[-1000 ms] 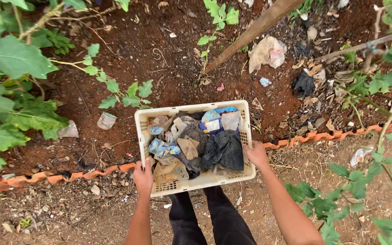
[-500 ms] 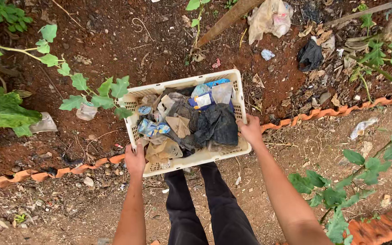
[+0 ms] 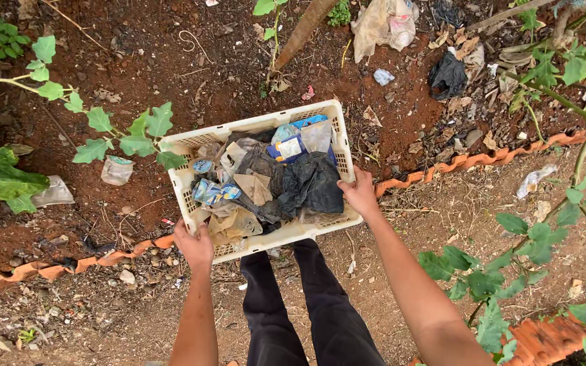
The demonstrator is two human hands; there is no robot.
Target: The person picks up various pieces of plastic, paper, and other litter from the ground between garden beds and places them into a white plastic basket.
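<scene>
Head view: looking straight down over red soil and a line of orange edging tiles.
Crate: the white plastic crate is riding at waist height ahead of the legs, long axis running left to right, full of litter.
Black bag: a crumpled black bag is lying in the crate's right half, nearer the right hand.
Left hand: the left hand is gripping the near-left corner, fingers curled over the rim.
Right hand: the right hand is clasping the right rim.

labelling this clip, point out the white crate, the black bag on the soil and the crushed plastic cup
white crate [image 3: 252, 126]: head view, far rim
black bag [image 3: 447, 74]: head view, middle of the crumpled bag
crushed plastic cup [image 3: 116, 170]: head view, its side
</scene>
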